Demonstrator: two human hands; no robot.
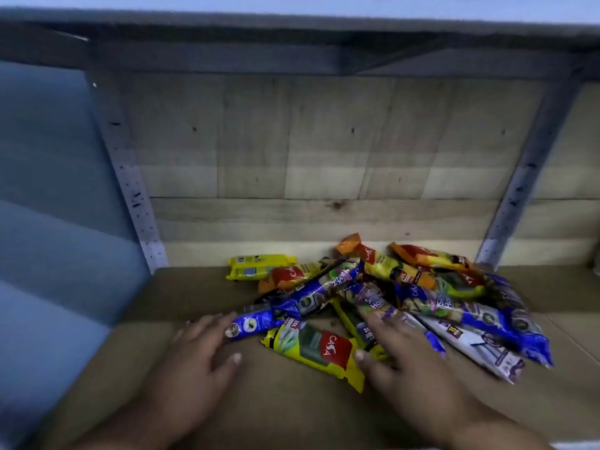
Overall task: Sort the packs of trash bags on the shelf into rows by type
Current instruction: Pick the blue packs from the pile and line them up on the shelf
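Pretty much nothing sorted yet, by the look of it. The crinkly plastic packs of trash bags point(383, 300), yellow, orange and blue ones, are all jumbled in one heap on the brown cardboard-lined shelf point(227, 401). No rows can be seen. The left hand point(198, 349) and right hand point(399, 352) are spread flat and wide at the pile's near edge, nothing gripped.

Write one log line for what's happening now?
left hand: open, by blue pack | right hand: open, on yellow pack | packs: unsorted heap
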